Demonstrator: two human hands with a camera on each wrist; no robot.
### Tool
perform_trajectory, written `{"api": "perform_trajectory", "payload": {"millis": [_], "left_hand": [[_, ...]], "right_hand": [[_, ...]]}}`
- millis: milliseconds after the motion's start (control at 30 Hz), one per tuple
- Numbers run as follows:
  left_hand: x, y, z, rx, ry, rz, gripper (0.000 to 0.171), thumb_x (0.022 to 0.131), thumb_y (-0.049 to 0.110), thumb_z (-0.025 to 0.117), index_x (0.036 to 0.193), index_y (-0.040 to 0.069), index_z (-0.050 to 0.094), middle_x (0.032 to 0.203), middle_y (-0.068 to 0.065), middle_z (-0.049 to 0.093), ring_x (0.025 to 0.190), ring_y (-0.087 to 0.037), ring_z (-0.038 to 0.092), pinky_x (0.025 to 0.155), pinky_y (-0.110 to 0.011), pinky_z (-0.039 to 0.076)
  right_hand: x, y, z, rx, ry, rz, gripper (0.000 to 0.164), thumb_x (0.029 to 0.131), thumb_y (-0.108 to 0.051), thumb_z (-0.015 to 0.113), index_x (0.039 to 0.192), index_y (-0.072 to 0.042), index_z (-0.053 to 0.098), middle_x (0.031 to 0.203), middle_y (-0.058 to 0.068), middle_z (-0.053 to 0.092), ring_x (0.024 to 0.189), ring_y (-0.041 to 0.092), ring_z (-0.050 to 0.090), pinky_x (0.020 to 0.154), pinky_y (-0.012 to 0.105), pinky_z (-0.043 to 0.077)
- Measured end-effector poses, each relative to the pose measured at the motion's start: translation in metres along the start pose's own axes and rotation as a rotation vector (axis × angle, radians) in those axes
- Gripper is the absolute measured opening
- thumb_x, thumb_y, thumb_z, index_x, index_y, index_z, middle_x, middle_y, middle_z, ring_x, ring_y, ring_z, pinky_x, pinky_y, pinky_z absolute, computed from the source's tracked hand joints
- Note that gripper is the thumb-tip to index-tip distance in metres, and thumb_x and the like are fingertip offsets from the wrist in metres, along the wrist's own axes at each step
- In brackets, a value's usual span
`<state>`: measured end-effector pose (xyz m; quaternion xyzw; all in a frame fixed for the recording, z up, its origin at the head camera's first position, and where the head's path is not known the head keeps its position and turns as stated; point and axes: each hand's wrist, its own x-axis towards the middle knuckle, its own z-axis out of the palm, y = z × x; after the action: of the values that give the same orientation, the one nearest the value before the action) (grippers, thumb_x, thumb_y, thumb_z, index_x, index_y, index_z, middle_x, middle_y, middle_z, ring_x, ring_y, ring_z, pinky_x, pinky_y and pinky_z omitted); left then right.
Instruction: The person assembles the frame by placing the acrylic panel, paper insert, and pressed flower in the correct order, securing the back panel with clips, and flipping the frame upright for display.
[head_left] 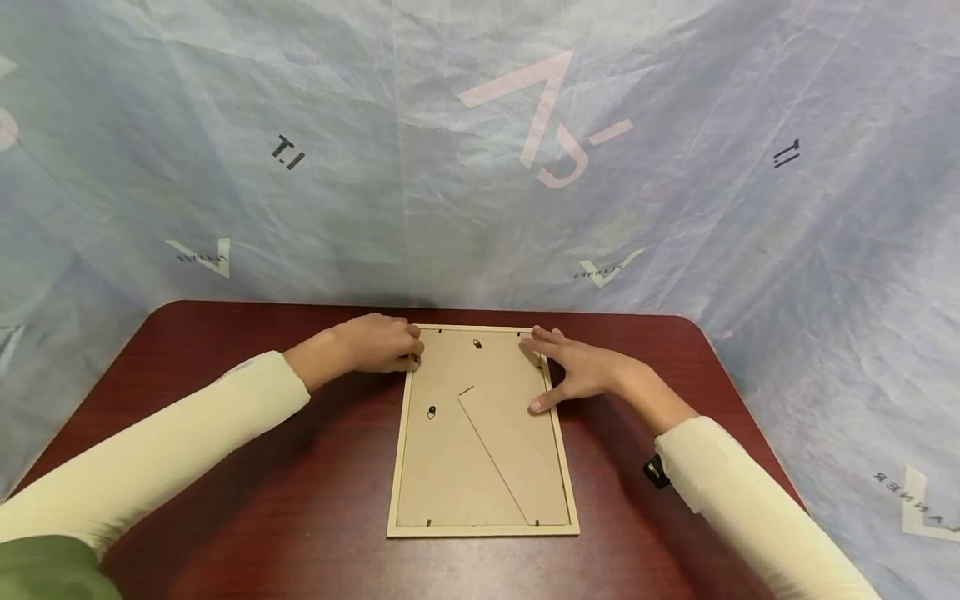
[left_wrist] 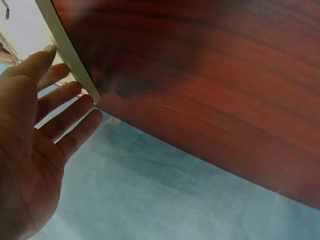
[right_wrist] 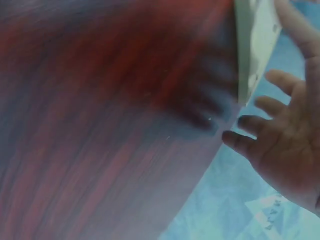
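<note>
A picture frame lies back side up on the table, its pale wooden rim around a beige backing board. The board carries a fold-out stand leg, two small hanging rings and dark metal tabs along its edges. At the upper left corner is my left hand; in the left wrist view its fingers are extended, the thumb at the rim. Over the upper right edge my right hand spreads its fingers and thumb above the backing. Whether either hand touches the frame is hard to tell.
The dark red wooden table has its far edge just behind the picture frame. A greyish-blue printed sheet hangs behind and at both sides. Below the right sleeve shows a small black device.
</note>
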<state>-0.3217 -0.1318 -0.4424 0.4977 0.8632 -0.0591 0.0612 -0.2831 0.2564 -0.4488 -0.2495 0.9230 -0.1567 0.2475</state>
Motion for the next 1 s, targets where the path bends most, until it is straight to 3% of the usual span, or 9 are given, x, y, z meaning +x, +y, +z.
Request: {"api": "perform_trajectory", "payload": {"millis": [100, 333, 467, 600, 700, 800, 1000], "left_hand": [[-0.007, 0.000, 0.004, -0.066, 0.009, 0.011, 0.009, 0.110, 0.025, 0.076, 0.111, 0.018, 0.081, 0.109, -0.003, 0.075, 0.100, -0.023, 0.072, 0.086, -0.042, 0.064], [-0.019, 0.006, 0.006, -0.200, 0.028, 0.025, 0.006, 0.107, 0.024, 0.079, 0.112, 0.021, 0.081, 0.115, 0.000, 0.075, 0.108, -0.021, 0.073, 0.093, -0.043, 0.063], [-0.022, 0.011, 0.005, -0.267, 0.039, 0.043, 0.008, 0.105, 0.030, 0.081, 0.109, 0.023, 0.081, 0.113, 0.003, 0.075, 0.109, -0.018, 0.072, 0.094, -0.042, 0.061], [-0.022, 0.015, 0.006, -0.309, 0.051, 0.082, 0.015, 0.100, 0.032, 0.082, 0.110, 0.021, 0.083, 0.110, 0.003, 0.075, 0.108, -0.017, 0.072, 0.098, -0.043, 0.061], [-0.022, 0.018, 0.008, -0.321, 0.061, 0.122, 0.017, 0.096, 0.033, 0.085, 0.108, 0.021, 0.085, 0.109, 0.006, 0.077, 0.109, -0.017, 0.072, 0.102, -0.042, 0.061], [-0.022, 0.019, 0.010, -0.322, 0.071, 0.154, 0.015, 0.093, 0.034, 0.088, 0.103, 0.023, 0.086, 0.107, 0.008, 0.079, 0.111, -0.015, 0.072, 0.104, -0.040, 0.061], [-0.027, 0.023, 0.010, -0.314, 0.108, 0.200, 0.013, 0.090, 0.033, 0.091, 0.097, 0.022, 0.088, 0.109, 0.006, 0.079, 0.112, -0.017, 0.072, 0.102, -0.038, 0.062]], "right_hand": [[-0.008, -0.002, 0.008, -0.062, 0.024, -0.035, 0.121, 0.088, -0.071, 0.088, 0.181, -0.021, 0.030, 0.192, 0.016, 0.011, 0.178, 0.048, 0.001, 0.139, 0.073, 0.018], [-0.017, -0.003, 0.024, -0.305, 0.186, -0.107, 0.108, 0.088, -0.084, 0.078, 0.171, -0.020, 0.052, 0.175, 0.013, 0.050, 0.164, 0.038, 0.048, 0.126, 0.063, 0.049], [-0.018, 0.000, 0.027, -0.266, 0.211, -0.151, 0.108, 0.090, -0.079, 0.080, 0.173, -0.019, 0.048, 0.181, 0.012, 0.043, 0.170, 0.041, 0.038, 0.134, 0.063, 0.039], [-0.016, 0.001, 0.030, -0.168, 0.137, -0.156, 0.116, 0.090, -0.077, 0.081, 0.180, -0.022, 0.033, 0.190, 0.011, 0.022, 0.177, 0.045, 0.016, 0.141, 0.066, 0.022], [-0.014, 0.001, 0.032, -0.119, 0.078, -0.117, 0.120, 0.090, -0.079, 0.081, 0.182, -0.026, 0.025, 0.193, 0.008, 0.011, 0.179, 0.043, 0.006, 0.140, 0.069, 0.022], [-0.014, -0.003, 0.030, -0.110, 0.047, -0.079, 0.122, 0.089, -0.078, 0.082, 0.182, -0.026, 0.023, 0.193, 0.008, 0.008, 0.179, 0.042, 0.004, 0.138, 0.071, 0.024], [-0.008, -0.013, 0.023, -0.159, 0.021, -0.099, 0.124, 0.088, -0.070, 0.088, 0.181, -0.013, 0.027, 0.191, 0.015, 0.013, 0.179, 0.042, 0.007, 0.142, 0.068, 0.014]]}}
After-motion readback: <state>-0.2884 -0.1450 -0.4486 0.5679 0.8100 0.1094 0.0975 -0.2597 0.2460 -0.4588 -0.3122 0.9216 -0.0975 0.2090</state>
